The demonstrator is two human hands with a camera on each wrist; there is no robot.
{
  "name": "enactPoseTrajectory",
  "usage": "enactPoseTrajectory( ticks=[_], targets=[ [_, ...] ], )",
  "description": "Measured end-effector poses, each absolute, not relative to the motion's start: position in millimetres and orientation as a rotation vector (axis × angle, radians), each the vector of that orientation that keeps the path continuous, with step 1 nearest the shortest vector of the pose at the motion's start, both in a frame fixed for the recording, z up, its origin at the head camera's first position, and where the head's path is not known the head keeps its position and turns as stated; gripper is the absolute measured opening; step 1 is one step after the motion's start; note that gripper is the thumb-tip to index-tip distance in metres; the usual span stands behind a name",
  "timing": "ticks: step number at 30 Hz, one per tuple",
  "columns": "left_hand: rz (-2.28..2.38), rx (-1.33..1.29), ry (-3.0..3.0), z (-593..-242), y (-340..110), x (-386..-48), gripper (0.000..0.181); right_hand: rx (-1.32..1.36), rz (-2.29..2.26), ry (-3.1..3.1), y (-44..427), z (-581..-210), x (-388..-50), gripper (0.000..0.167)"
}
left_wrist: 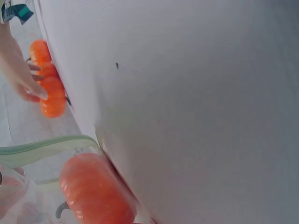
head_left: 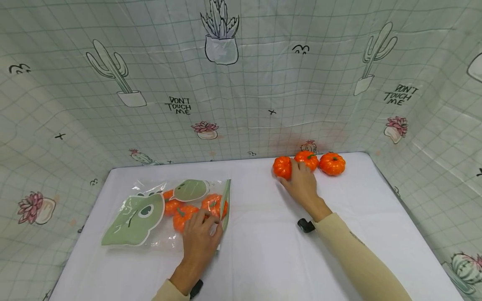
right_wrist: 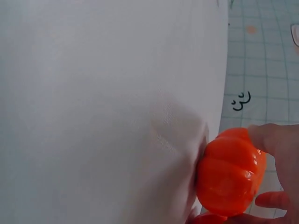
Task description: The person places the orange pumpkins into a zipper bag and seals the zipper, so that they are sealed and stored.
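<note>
A clear zip bag (head_left: 129, 223) printed with a green dinosaur lies on the left of the table, with several small orange pumpkins inside, one pumpkin (head_left: 213, 203) near its green-edged mouth. My left hand (head_left: 200, 240) rests over the bag by that mouth, fingers bent, and holds the plastic at its edge. At the back right, my right hand (head_left: 303, 184) grips the leftmost pumpkin (head_left: 282, 167) of a row between thumb and fingers; the right wrist view shows this pumpkin (right_wrist: 229, 172) close up. Beside it sit a middle pumpkin (head_left: 309, 158), partly covered by the hand, and a right pumpkin (head_left: 332, 164).
A white-covered table (head_left: 260, 251) carries everything. Behind it and along both sides hangs a checked cloth (head_left: 244, 92) with cactus drawings, and the row of pumpkins stands close to its back part.
</note>
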State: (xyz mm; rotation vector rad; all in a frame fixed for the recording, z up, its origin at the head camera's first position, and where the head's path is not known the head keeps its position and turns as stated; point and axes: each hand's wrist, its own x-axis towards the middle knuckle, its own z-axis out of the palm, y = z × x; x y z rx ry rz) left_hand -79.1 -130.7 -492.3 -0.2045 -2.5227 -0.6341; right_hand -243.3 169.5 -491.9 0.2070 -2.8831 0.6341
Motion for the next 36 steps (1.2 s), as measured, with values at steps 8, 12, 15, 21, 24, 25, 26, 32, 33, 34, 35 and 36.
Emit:
enactPoseTrajectory(
  ticks=[8,12,15,21,24,25,26,32,33,34,35,36],
  targets=[
    [-0.637,-0.203,-2.521,-494,-131,-80,0.015,0.188,0.628,-2.897,159,-494,-252,0.081],
    [-0.63,-0.208,-2.507,-494,-131,-81,0.016,0.174,0.625,-2.91,156,-495,-255,0.083],
    [-0.627,-0.209,-2.495,-495,-131,-81,0.016,0.166,0.627,-2.91,155,-496,-257,0.082],
    [-0.634,-0.203,-2.5,-494,-131,-81,0.016,0.17,0.654,-2.9,154,-498,-253,0.08],
    [-0.639,-0.197,-2.513,-494,-131,-80,0.015,0.203,0.694,-2.89,150,-498,-244,0.08],
    [-0.639,-0.196,-2.518,-493,-130,-80,0.015,0.217,0.715,-2.886,148,-497,-240,0.079],
    [-0.639,-0.196,-2.521,-493,-130,-80,0.015,0.234,0.735,-2.882,145,-496,-235,0.079],
    [-0.627,-0.192,-2.524,-492,-131,-80,0.015,0.311,0.849,-2.877,131,-492,-209,0.078],
    [-0.625,-0.191,-2.523,-492,-131,-80,0.015,0.323,0.866,-2.88,129,-492,-204,0.078],
    [-0.623,-0.189,-2.524,-492,-130,-80,0.015,0.337,0.88,-2.881,126,-492,-200,0.078],
    [-0.623,-0.188,-2.525,-492,-130,-80,0.016,0.351,0.896,-2.883,124,-492,-196,0.078],
    [-0.622,-0.186,-2.526,-491,-130,-79,0.016,0.367,0.91,-2.884,122,-492,-191,0.078]
  ],
)
